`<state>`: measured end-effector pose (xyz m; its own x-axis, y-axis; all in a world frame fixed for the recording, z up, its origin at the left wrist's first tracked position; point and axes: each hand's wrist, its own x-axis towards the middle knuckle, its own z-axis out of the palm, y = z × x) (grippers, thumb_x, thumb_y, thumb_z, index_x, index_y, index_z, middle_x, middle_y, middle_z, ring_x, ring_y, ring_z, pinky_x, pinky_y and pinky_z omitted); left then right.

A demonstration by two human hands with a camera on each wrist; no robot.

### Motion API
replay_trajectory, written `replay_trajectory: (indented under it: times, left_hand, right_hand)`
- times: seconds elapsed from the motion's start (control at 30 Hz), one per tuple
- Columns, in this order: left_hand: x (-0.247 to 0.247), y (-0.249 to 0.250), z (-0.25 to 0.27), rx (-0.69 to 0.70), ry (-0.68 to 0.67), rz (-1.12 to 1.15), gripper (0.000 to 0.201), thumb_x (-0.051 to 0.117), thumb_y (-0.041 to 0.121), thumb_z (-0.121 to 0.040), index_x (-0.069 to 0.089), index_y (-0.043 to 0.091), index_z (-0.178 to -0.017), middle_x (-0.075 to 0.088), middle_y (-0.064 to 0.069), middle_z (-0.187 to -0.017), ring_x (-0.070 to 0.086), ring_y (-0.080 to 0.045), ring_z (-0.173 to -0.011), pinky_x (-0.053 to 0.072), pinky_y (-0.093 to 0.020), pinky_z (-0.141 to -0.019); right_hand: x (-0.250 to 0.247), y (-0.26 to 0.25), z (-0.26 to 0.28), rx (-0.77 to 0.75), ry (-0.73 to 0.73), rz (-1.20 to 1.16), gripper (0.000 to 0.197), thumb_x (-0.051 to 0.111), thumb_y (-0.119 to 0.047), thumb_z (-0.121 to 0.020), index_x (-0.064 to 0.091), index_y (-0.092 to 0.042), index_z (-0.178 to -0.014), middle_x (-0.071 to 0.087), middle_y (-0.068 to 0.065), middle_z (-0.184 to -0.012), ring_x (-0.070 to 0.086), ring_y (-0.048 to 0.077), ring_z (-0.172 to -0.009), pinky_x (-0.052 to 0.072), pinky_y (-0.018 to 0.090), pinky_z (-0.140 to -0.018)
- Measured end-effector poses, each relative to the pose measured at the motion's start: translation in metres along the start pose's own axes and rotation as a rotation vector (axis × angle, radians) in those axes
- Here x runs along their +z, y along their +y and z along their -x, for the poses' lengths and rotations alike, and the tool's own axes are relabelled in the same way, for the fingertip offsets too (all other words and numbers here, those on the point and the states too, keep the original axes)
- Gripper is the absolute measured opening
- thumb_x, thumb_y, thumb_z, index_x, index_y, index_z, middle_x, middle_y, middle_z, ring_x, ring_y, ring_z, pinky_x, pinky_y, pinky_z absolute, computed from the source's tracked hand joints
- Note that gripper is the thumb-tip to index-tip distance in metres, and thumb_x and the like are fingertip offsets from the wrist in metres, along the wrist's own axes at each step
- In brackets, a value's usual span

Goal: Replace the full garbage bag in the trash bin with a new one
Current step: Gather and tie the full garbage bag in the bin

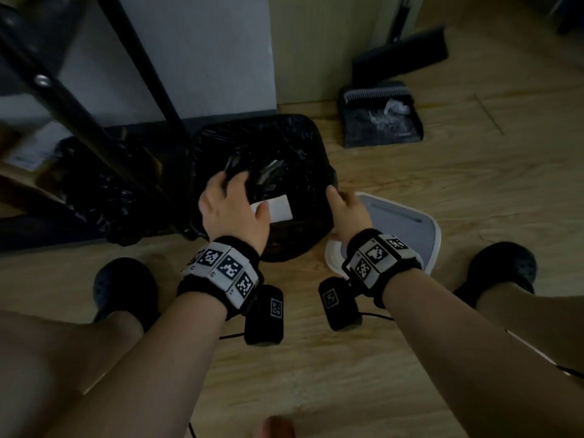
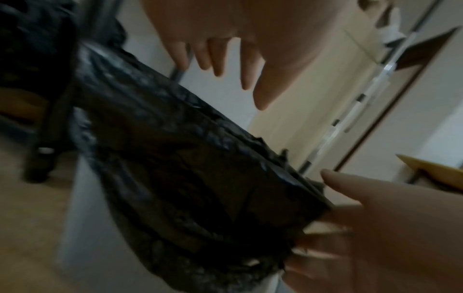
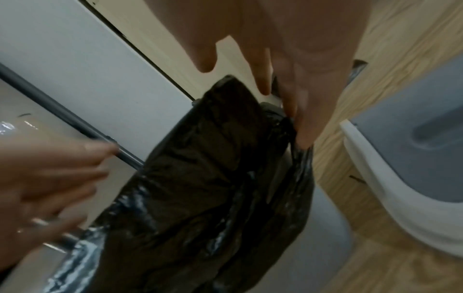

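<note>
The trash bin stands on the wood floor, lined with a black garbage bag (image 1: 284, 143) whose edge is folded over the rim; the grey bin wall (image 2: 82, 218) shows below it. My left hand (image 1: 234, 203) hovers over the opening with fingers spread and straight (image 2: 260, 59), holding nothing. My right hand (image 1: 344, 210) lies along the right rim, its straight fingers (image 3: 303, 119) pressing the bag edge (image 3: 298, 158) against the bin. A white rectangular piece (image 1: 279, 208) lies inside the bag. Another crumpled black bag (image 1: 94, 191) sits on the floor to the left.
The bin's grey and white lid (image 1: 401, 222) lies on the floor right of the bin. A dustpan (image 1: 379, 124) with debris and a broom (image 1: 401, 52) stand by the wall behind. A black metal frame (image 1: 142, 74) slants at left. My shoes (image 1: 126, 289) flank the bin.
</note>
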<state>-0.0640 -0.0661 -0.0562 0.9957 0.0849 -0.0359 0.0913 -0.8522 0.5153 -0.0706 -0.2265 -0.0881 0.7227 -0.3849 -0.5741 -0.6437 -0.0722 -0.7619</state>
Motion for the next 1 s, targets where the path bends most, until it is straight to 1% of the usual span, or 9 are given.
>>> replay_trajectory:
  times: [0.1, 0.23, 0.3, 0.4, 0.5, 0.6, 0.8, 0.93, 1.0]
  left_hand:
    - [-0.010, -0.015, -0.001, -0.241, -0.032, 0.057, 0.075, 0.061, 0.036, -0.084, 0.023, 0.017, -0.146, 0.013, -0.011, -0.155, 0.019, -0.036, -0.140, 0.027, -0.044, -0.114]
    - [-0.020, -0.030, -0.005, -0.307, -0.035, 0.039, 0.084, 0.064, 0.034, -0.083, 0.015, 0.017, -0.148, 0.012, -0.012, -0.156, 0.022, -0.036, -0.141, 0.029, -0.046, -0.113]
    - [-0.027, -0.036, -0.009, -0.360, -0.124, 0.160, 0.084, 0.063, 0.029, -0.086, 0.010, 0.017, -0.150, 0.015, -0.013, -0.156, 0.029, -0.036, -0.138, 0.034, -0.045, -0.109]
    - [-0.032, -0.047, -0.012, -0.406, -0.247, 0.255, 0.081, 0.058, 0.024, -0.090, 0.007, 0.010, -0.151, 0.028, -0.016, -0.153, 0.038, -0.035, -0.135, 0.040, -0.041, -0.103]
    - [-0.035, -0.055, -0.012, -0.355, -0.274, 0.189, 0.069, 0.054, 0.023, -0.093, 0.017, 0.009, -0.149, 0.035, -0.015, -0.150, 0.041, -0.032, -0.134, 0.041, -0.038, -0.103]
    - [-0.036, -0.062, -0.010, -0.327, -0.257, 0.185, 0.063, 0.053, 0.021, -0.093, 0.025, 0.009, -0.147, 0.042, -0.013, -0.146, 0.045, -0.030, -0.131, 0.041, -0.036, -0.103]
    - [-0.033, -0.066, 0.003, -0.263, -0.272, 0.073, 0.055, 0.058, 0.025, -0.089, 0.041, 0.006, -0.138, 0.056, -0.015, -0.133, 0.056, -0.030, -0.119, 0.047, -0.034, -0.094]
    - [-0.039, -0.067, 0.013, -0.266, -0.297, -0.015, 0.048, 0.063, 0.024, -0.084, 0.050, 0.001, -0.125, 0.062, -0.016, -0.120, 0.061, -0.030, -0.108, 0.049, -0.031, -0.082]
    - [-0.043, -0.069, 0.019, -0.282, -0.302, -0.042, 0.051, 0.064, 0.024, -0.083, 0.050, 0.000, -0.125, 0.061, -0.016, -0.120, 0.060, -0.030, -0.109, 0.046, -0.029, -0.077]
  right_hand:
    - [0.012, 0.003, 0.000, 0.036, -0.025, -0.063, 0.064, 0.054, -0.051, -0.080, 0.043, -0.015, -0.133, 0.055, 0.012, -0.129, 0.055, 0.035, -0.117, 0.048, 0.052, -0.098]
    - [0.015, 0.000, -0.003, 0.143, 0.011, -0.099, 0.056, 0.060, -0.034, -0.082, 0.046, -0.011, -0.132, 0.057, 0.013, -0.125, 0.058, 0.034, -0.111, 0.051, 0.050, -0.095]
    - [0.014, 0.000, -0.002, 0.223, 0.016, -0.200, 0.061, 0.065, -0.031, -0.079, 0.045, -0.009, -0.132, 0.057, 0.014, -0.123, 0.059, 0.034, -0.110, 0.053, 0.048, -0.092]
    - [0.015, -0.001, 0.002, 0.247, -0.009, -0.284, 0.037, 0.063, -0.021, -0.083, 0.051, -0.008, -0.117, 0.056, 0.011, -0.108, 0.063, 0.032, -0.097, 0.055, 0.038, -0.073]
    - [0.017, -0.002, 0.004, 0.190, 0.009, -0.190, 0.019, 0.060, -0.011, -0.083, 0.049, -0.009, -0.098, 0.052, 0.012, -0.099, 0.056, 0.020, -0.066, 0.051, 0.028, -0.054]
    - [0.011, -0.007, 0.010, 0.188, -0.009, -0.081, 0.007, 0.057, -0.008, -0.086, 0.052, -0.004, -0.083, 0.054, 0.011, -0.080, 0.052, 0.016, -0.063, 0.047, 0.023, -0.045]
    - [-0.006, -0.003, 0.035, 0.166, 0.050, 0.074, 0.024, 0.056, -0.009, -0.087, 0.051, -0.006, -0.065, 0.048, 0.008, -0.064, 0.048, 0.021, -0.058, 0.040, 0.027, -0.047]
    - [-0.013, 0.007, 0.050, 0.098, 0.060, 0.226, 0.024, 0.063, -0.015, -0.085, 0.055, -0.002, -0.066, 0.053, 0.009, -0.063, 0.055, 0.026, -0.066, 0.047, 0.032, -0.062]
    - [-0.015, 0.010, 0.056, 0.094, 0.039, 0.247, 0.029, 0.067, -0.019, -0.084, 0.054, -0.002, -0.064, 0.055, 0.009, -0.063, 0.055, 0.023, -0.059, 0.048, 0.031, -0.055]
